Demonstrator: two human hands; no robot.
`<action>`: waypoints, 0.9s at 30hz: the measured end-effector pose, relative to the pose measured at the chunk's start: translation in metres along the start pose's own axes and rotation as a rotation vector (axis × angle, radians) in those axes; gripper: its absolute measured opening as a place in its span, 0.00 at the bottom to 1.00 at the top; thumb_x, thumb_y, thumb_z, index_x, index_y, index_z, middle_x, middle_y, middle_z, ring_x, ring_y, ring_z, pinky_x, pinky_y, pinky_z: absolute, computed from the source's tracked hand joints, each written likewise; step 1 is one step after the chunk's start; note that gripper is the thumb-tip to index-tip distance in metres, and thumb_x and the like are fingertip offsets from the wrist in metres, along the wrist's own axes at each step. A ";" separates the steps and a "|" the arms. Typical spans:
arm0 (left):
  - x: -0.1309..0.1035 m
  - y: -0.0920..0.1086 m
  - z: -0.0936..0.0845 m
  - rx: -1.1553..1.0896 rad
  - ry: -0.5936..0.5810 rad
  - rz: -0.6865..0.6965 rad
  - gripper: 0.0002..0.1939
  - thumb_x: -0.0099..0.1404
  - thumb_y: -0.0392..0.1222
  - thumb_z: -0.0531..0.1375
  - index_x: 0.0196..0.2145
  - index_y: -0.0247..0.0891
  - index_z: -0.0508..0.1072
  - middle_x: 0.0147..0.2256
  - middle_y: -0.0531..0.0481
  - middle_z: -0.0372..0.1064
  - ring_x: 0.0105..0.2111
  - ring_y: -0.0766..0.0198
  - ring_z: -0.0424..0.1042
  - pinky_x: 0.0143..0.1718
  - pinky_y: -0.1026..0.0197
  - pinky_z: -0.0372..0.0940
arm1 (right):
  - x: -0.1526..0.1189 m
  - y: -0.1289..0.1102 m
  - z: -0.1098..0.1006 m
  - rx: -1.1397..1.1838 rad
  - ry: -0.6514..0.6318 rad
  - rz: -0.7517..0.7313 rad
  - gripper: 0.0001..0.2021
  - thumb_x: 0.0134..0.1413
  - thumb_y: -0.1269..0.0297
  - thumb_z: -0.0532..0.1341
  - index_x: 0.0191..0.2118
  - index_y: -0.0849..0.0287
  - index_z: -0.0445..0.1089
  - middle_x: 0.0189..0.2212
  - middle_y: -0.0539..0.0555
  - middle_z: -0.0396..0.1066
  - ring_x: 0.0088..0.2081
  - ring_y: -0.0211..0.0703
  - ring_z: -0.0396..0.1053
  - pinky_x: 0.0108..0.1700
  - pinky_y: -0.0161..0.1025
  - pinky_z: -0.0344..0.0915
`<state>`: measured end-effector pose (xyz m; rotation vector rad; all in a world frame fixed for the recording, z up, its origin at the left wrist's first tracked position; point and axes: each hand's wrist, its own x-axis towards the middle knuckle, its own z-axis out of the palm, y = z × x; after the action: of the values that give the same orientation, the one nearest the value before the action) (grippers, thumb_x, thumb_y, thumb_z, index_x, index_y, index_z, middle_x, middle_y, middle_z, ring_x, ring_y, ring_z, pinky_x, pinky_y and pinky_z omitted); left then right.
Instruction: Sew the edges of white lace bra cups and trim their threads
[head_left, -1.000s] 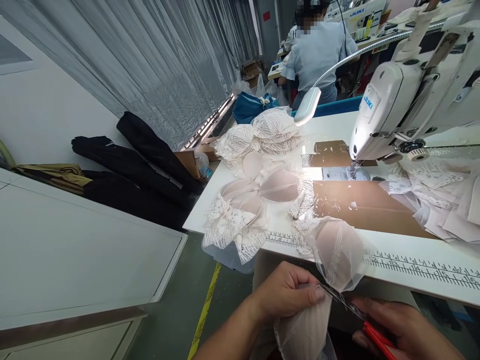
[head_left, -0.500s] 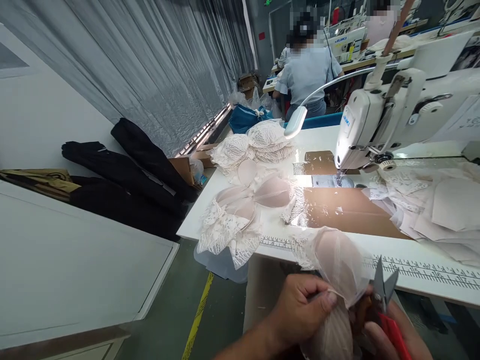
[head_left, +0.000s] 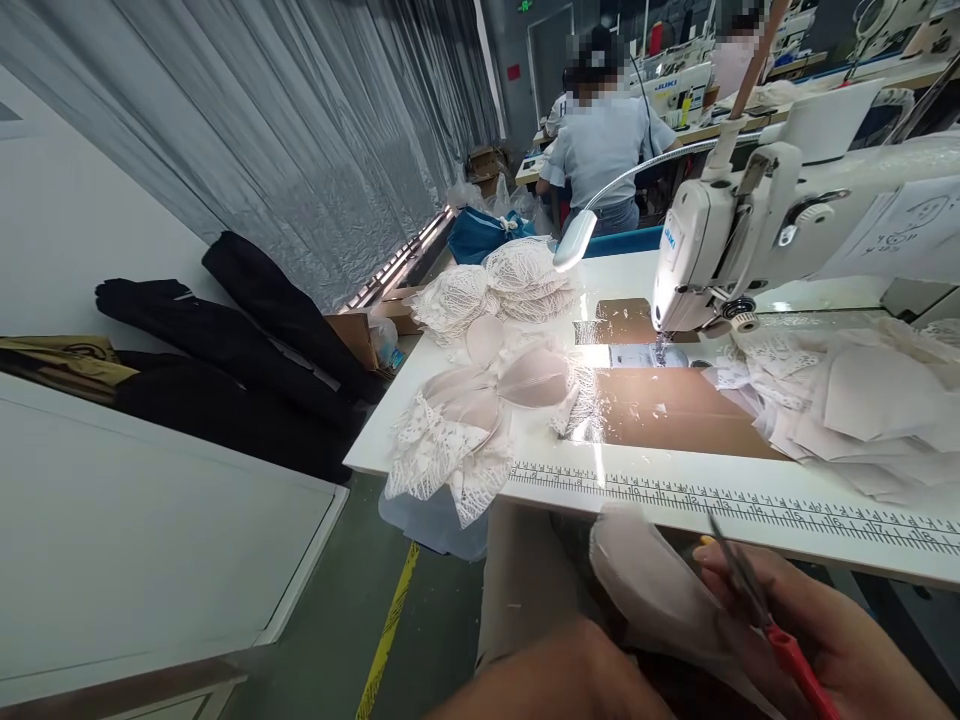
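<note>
My right hand [head_left: 832, 620] is closed around a pair of scissors [head_left: 796, 665] with red handles, the blades pointing up and away. Beside it, below the table's front edge, hangs a pale pink bra cup [head_left: 649, 575], blurred by motion. My left hand [head_left: 577, 675] is low in the view, smeared, with its fingers hidden; I cannot tell whether it grips the cup. On the table's left end lie bra pieces with padded cups [head_left: 536, 378] and white lace [head_left: 431, 460], part of the lace drooping over the edge.
A white sewing machine [head_left: 697, 240] stands at the right, its lamp [head_left: 576, 240] lit over the table. Stacked lace cups [head_left: 525, 275] lie behind the bra pieces. Pale fabric pieces [head_left: 862, 390] are piled at the right. A ruler strip [head_left: 675, 492] follows the front edge. A person [head_left: 604, 150] sits beyond.
The bra cup has dropped from above the table edge to below it. My left hand has moved down and blurred. The scissors, open before, now show their blades nearly together.
</note>
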<state>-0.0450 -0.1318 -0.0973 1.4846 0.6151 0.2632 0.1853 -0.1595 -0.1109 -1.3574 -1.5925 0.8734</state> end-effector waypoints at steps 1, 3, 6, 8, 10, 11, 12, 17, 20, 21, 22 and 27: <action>-0.004 0.005 -0.005 0.011 0.006 0.035 0.21 0.66 0.59 0.58 0.35 0.40 0.83 0.26 0.48 0.73 0.28 0.63 0.71 0.31 0.65 0.64 | 0.003 -0.004 -0.004 0.017 -0.098 -0.004 0.15 0.51 0.62 0.67 0.47 0.49 0.75 0.39 0.50 0.80 0.37 0.48 0.79 0.37 0.32 0.76; -0.005 0.015 -0.015 0.049 0.097 0.148 0.19 0.67 0.55 0.60 0.38 0.37 0.83 0.33 0.43 0.75 0.32 0.61 0.73 0.37 0.64 0.66 | 0.010 -0.011 -0.006 0.073 -0.280 0.001 0.22 0.50 0.63 0.68 0.53 0.46 0.73 0.41 0.50 0.80 0.39 0.49 0.79 0.39 0.34 0.76; 0.005 0.021 -0.025 0.082 0.153 0.305 0.16 0.66 0.51 0.61 0.40 0.37 0.83 0.49 0.38 0.71 0.48 0.52 0.72 0.52 0.56 0.63 | 0.017 -0.021 -0.001 0.079 -0.356 -0.019 0.28 0.48 0.65 0.67 0.57 0.43 0.71 0.43 0.50 0.80 0.43 0.52 0.78 0.42 0.36 0.75; 0.013 0.018 -0.026 0.043 0.068 0.328 0.16 0.67 0.50 0.60 0.42 0.38 0.82 0.52 0.39 0.70 0.54 0.51 0.69 0.57 0.54 0.60 | 0.018 -0.022 0.005 0.064 -0.347 -0.029 0.29 0.47 0.65 0.67 0.58 0.43 0.70 0.45 0.50 0.79 0.43 0.51 0.78 0.42 0.36 0.75; 0.019 0.010 -0.022 -0.008 -0.006 0.287 0.17 0.68 0.50 0.59 0.45 0.37 0.81 0.48 0.40 0.73 0.52 0.52 0.71 0.55 0.57 0.62 | 0.017 -0.019 0.011 0.048 -0.291 -0.016 0.28 0.47 0.65 0.67 0.56 0.45 0.71 0.45 0.51 0.79 0.42 0.50 0.79 0.41 0.35 0.75; 0.022 0.005 -0.019 -0.023 -0.034 0.257 0.18 0.68 0.50 0.58 0.45 0.36 0.81 0.46 0.40 0.74 0.50 0.53 0.72 0.53 0.58 0.64 | 0.015 -0.016 0.013 0.046 -0.256 -0.022 0.27 0.46 0.66 0.67 0.56 0.46 0.72 0.45 0.52 0.79 0.41 0.49 0.79 0.39 0.34 0.75; 0.023 0.001 -0.017 -0.025 -0.060 0.227 0.19 0.68 0.51 0.58 0.45 0.36 0.81 0.45 0.40 0.75 0.48 0.53 0.73 0.52 0.59 0.65 | 0.013 -0.012 0.015 0.045 -0.225 -0.023 0.26 0.45 0.66 0.67 0.55 0.48 0.73 0.44 0.52 0.80 0.41 0.49 0.79 0.39 0.34 0.75; 0.033 -0.020 -0.007 -0.037 -0.079 0.209 0.25 0.67 0.60 0.56 0.41 0.36 0.81 0.44 0.40 0.75 0.47 0.51 0.73 0.51 0.57 0.65 | 0.004 0.004 0.024 0.072 -0.124 0.042 0.24 0.46 0.63 0.67 0.53 0.52 0.74 0.43 0.55 0.80 0.41 0.52 0.79 0.42 0.39 0.75; 0.038 -0.034 0.000 -0.093 0.009 0.254 0.25 0.66 0.60 0.57 0.38 0.34 0.81 0.41 0.40 0.74 0.42 0.53 0.74 0.47 0.57 0.67 | 0.001 0.009 0.029 0.102 -0.062 0.089 0.21 0.52 0.61 0.65 0.54 0.53 0.73 0.36 0.54 0.80 0.35 0.46 0.79 0.39 0.35 0.76; 0.038 -0.039 0.002 -0.098 0.055 0.271 0.24 0.66 0.58 0.57 0.37 0.33 0.81 0.39 0.40 0.74 0.40 0.55 0.74 0.45 0.58 0.67 | 0.000 0.011 0.030 0.112 -0.050 0.097 0.20 0.54 0.60 0.64 0.54 0.53 0.73 0.33 0.53 0.80 0.33 0.44 0.78 0.37 0.34 0.75; 0.038 -0.042 0.005 -0.095 0.107 0.288 0.23 0.67 0.56 0.57 0.37 0.32 0.80 0.37 0.40 0.73 0.39 0.57 0.73 0.44 0.59 0.66 | 0.000 0.013 0.031 0.118 -0.034 0.105 0.19 0.56 0.59 0.63 0.53 0.53 0.73 0.32 0.52 0.79 0.31 0.43 0.78 0.36 0.33 0.75; 0.036 -0.047 0.003 -0.071 0.294 0.314 0.15 0.66 0.46 0.60 0.35 0.29 0.80 0.32 0.41 0.72 0.32 0.62 0.71 0.37 0.63 0.64 | -0.006 0.032 0.017 0.073 0.075 0.154 0.20 0.53 0.58 0.66 0.52 0.50 0.74 0.31 0.50 0.79 0.32 0.43 0.78 0.40 0.33 0.74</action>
<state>-0.0239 -0.1198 -0.1506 1.4826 0.5965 0.7498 0.1826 -0.1602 -0.1478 -1.4580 -1.4003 0.9515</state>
